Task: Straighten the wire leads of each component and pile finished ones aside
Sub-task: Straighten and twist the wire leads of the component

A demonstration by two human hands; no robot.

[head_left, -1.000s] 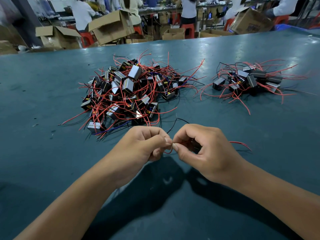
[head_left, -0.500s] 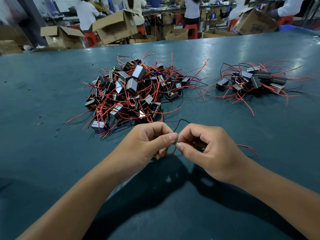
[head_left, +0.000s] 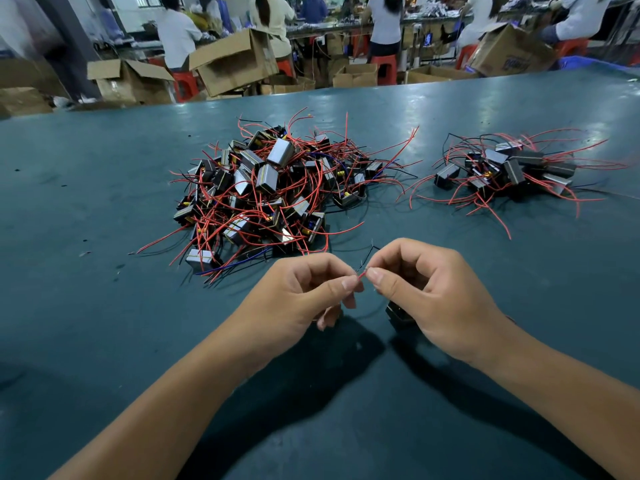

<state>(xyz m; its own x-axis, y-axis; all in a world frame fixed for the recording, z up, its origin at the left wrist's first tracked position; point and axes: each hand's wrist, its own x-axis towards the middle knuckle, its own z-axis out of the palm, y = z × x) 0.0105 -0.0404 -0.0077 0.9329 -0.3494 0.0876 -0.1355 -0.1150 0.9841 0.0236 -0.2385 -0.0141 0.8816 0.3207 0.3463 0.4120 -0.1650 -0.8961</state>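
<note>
My left hand (head_left: pixel 304 292) and my right hand (head_left: pixel 429 289) meet above the green table (head_left: pixel 104 306), each pinching the same short stretch of red wire lead (head_left: pixel 361 274) between thumb and forefinger. The black component (head_left: pixel 398 315) that the lead belongs to hangs under my right palm, mostly hidden. A thin black lead (head_left: pixel 367 256) loops up behind my fingertips. A large tangled pile of black components with red leads (head_left: pixel 270 188) lies beyond my hands. A smaller pile (head_left: pixel 509 171) lies to the right of it.
The table's far edge runs across the top of the view. Behind it stand open cardboard boxes (head_left: pixel 235 60), red stools (head_left: pixel 185 84) and several people working at benches.
My hands have drawn slightly apart and a short straight piece of red lead now shows between the fingertips. The slack loop below them is gone. The component now shows under my right palm.
</note>
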